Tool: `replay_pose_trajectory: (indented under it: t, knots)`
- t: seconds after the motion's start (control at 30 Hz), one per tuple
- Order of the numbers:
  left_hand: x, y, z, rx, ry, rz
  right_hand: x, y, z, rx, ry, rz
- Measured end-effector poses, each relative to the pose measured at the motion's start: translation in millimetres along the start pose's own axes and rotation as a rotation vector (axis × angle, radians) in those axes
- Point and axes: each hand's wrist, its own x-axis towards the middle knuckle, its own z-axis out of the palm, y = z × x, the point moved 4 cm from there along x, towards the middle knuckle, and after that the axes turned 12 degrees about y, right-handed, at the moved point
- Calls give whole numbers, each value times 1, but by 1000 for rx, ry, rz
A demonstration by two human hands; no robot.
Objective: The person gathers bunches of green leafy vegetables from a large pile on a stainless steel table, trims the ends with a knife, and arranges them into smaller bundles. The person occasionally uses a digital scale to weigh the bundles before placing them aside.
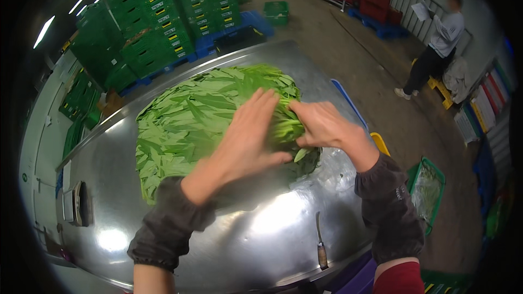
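At the right-hand end of a leafy heap, the fingers of the right hand [324, 124] are curled round a bunch of green stems [287, 126], gripping it above the table. The fingers of the left hand [248, 130] are extended and unclenched, pointing away from the body, with the thumb spread toward the right; blur hides from me whether the palm touches the leaves beneath. The bunch, partly covered by both hands, has its pale stems beside the right hand and its leaves directed away from the worker and to the left, so that its long axis appears to run obliquely, from near right to far left. Dark oversleeves [389, 207] cover both forearms.

Around the hands: the heap of leaves [185, 125], flat and broad, lies on a steel table [218, 256]; clear plastic film [338, 171] rests to its right. Nearer the worker, a knife [321, 247] lies with its curved blade pointing away and its wooden handle toward the near edge. Beyond stand stacked green crates [163, 22]; at far right, another person [448, 30] holds white paper [421, 11].
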Motion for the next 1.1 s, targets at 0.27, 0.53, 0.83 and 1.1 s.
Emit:
replay_pose_trajectory:
  t: [0.27,0.53,0.83,1.1]
  knots:
    - [21,-31,28,-62,110,-161,4,16,-39,279,302,-82]
    - [19,-61,-37,-345,498,-349,-13,88,31,304,461,261]
    - [24,-56,-33,-276,414,-356,17,78,69,-29,165,327]
    - [32,-45,-24,-368,334,-377,30,81,37,136,130,245]
